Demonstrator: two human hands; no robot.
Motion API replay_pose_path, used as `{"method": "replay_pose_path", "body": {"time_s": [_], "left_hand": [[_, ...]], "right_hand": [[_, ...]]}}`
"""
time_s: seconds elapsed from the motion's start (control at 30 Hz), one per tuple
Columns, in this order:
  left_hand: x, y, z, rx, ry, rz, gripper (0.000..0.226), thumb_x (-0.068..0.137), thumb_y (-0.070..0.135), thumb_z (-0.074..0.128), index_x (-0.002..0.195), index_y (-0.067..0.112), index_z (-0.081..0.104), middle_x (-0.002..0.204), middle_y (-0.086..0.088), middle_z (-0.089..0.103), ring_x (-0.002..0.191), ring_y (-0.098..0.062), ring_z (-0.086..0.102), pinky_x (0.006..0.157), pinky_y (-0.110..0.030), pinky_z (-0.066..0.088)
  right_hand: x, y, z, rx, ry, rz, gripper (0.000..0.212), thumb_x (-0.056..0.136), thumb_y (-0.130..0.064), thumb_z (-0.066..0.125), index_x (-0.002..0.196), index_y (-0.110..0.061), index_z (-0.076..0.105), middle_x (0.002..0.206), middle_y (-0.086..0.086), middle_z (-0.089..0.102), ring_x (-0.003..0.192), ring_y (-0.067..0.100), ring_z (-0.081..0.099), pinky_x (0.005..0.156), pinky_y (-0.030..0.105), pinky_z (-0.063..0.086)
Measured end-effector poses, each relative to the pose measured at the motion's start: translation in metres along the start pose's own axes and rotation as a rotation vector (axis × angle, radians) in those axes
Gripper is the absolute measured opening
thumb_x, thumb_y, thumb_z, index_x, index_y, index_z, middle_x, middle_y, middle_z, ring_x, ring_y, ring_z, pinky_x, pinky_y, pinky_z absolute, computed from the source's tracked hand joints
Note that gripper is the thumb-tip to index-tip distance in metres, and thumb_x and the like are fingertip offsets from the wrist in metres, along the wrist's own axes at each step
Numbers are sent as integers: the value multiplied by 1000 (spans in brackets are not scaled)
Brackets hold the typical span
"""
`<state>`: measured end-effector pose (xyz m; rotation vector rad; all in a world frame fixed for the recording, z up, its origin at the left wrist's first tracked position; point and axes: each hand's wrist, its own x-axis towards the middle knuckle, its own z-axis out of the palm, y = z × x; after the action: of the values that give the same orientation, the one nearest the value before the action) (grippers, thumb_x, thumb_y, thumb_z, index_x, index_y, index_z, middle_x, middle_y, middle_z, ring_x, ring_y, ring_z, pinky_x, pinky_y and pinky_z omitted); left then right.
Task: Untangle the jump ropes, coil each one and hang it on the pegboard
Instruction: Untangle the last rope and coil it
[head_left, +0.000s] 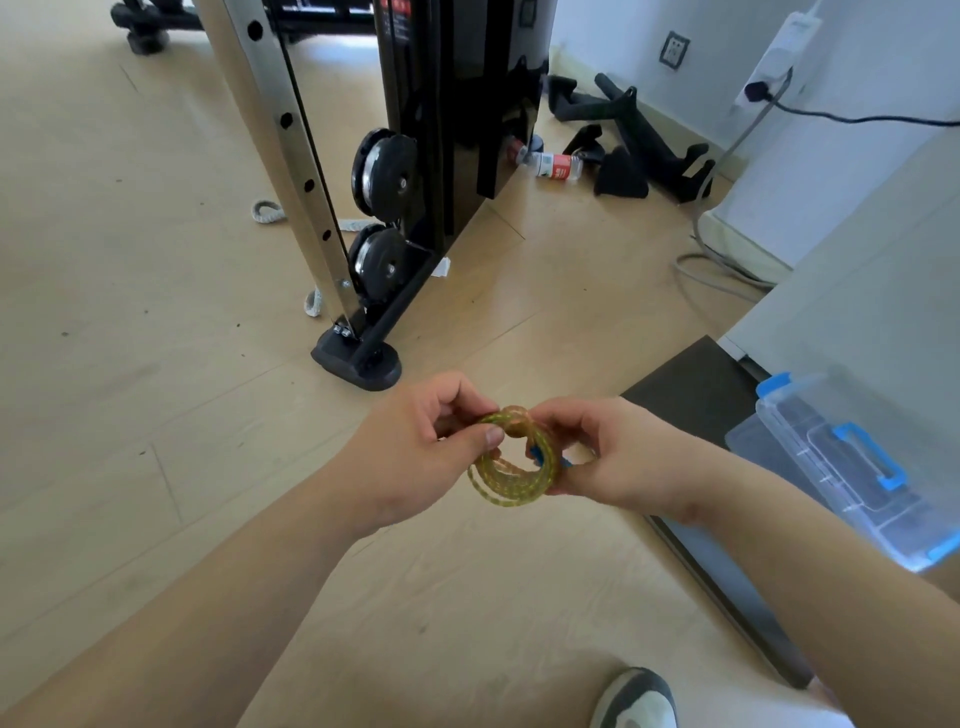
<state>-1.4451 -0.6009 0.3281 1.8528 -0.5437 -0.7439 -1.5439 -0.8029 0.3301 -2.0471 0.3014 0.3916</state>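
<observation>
Our left grip (426, 441) pinches the upper left of the coiled jump rope (511, 480), with the thumb laid flat over the strands and the fingers curled behind. Our right grip (613, 457) clasps the coil's right side, fingers curled round it, and a blue handle (540, 457) peeks out between rope and palm. The yellow-green, translucent rope is wound in several loops, with a knot or wrap at the top between our two thumbs. We hold it in the air above the wooden floor (156, 415). Both forearms reach forward from the lower corners, and the hands nearly meet, backs turned up.

A plastic bottle (556, 166) lies on the floor by the cable machine (457, 104). Its label is red, but the print is too small for us to read. A red sticker high on the machine is just as illegible.

The machine's black foot (358, 358) stands just ahead of our hands. To the left the floor runs wide. To the right, the edge of a dark mat (696, 395) passes under our right forearm, with a clear storage box (810, 467) with blue latches near it. A shoe (636, 699) shows at the bottom edge.
</observation>
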Motion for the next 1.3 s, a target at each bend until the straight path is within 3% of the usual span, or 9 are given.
{"method": "replay_pose_path", "body": {"time_s": [0.2, 0.4, 0.6, 0.7, 0.83, 0.97, 1.13, 1.23, 1.3], "left_hand": [[41, 5, 14, 4, 41, -57, 11, 92, 6, 73, 91, 16, 68, 87, -1, 78, 82, -18, 74, 78, -29, 59], [39, 98, -8, 115, -56, -73, 10, 92, 14, 74, 90, 23, 69, 84, 4, 77, 77, -11, 72, 71, -21, 55], [12, 271, -45, 28, -41, -26, 10, 92, 10, 73, 91, 19, 69, 84, 0, 77, 79, -18, 72, 74, -27, 56], [-13, 361, -76, 98, -18, 37, 18, 93, 14, 73, 84, 28, 65, 78, 3, 75, 67, -10, 67, 61, -19, 50], [-43, 473, -121, 152, -11, 121, 14, 96, 20, 70, 88, 29, 62, 74, 15, 71, 64, 0, 65, 58, -14, 45], [-66, 563, -153, 255, -79, 243, 16, 98, 22, 66, 91, 35, 59, 76, 23, 67, 67, 4, 62, 59, -11, 43], [-59, 627, -168, 259, -103, 297, 21, 93, 24, 72, 109, 31, 60, 97, 11, 70, 92, -2, 67, 87, -33, 59], [-39, 652, -165, 205, -164, 285, 43, 86, 38, 78, 123, 35, 58, 104, 12, 71, 99, -5, 69, 91, -34, 59], [-19, 672, -159, 285, -169, 299, 40, 80, 46, 82, 115, 36, 65, 98, 15, 71, 92, -3, 68, 84, -29, 58]], "right_hand": [[26, 20, -33, -113, 129, 84, 41, 86, 6, 65, 107, -28, 75, 106, -14, 65, 100, 9, 64, 86, 36, 61], [-11, -27, -88, -185, 82, 81, 41, 86, 3, 65, 111, -28, 75, 108, -18, 61, 104, 7, 61, 96, 34, 55], [-80, -174, -191, 145, 141, 148, 19, 76, -5, 65, 87, -17, 76, 86, -2, 70, 82, 14, 67, 85, 41, 59], [-128, -262, -234, 437, -10, 181, 28, 80, -28, 62, 101, -20, 78, 103, -2, 75, 102, 16, 70, 88, 46, 62], [-175, -365, -278, 460, 8, 164, 49, 87, -60, 64, 124, -28, 73, 121, 4, 70, 111, 23, 66, 73, 45, 63], [-210, -447, -318, 278, 73, 83, 18, 102, -34, 62, 115, -26, 71, 100, 1, 74, 73, 5, 69, 64, 39, 57], [-231, -499, -362, 195, 209, -16, 14, 103, -17, 61, 108, -10, 72, 101, 5, 78, 82, 9, 67, 73, 28, 53], [-232, -512, -383, 202, 309, -49, 13, 101, -20, 64, 106, -14, 74, 93, 0, 78, 83, 7, 68, 75, 28, 54], [-228, -513, -403, 187, 345, -62, 12, 100, -22, 66, 105, -19, 76, 95, 2, 79, 88, 15, 70, 84, 37, 57]]}}
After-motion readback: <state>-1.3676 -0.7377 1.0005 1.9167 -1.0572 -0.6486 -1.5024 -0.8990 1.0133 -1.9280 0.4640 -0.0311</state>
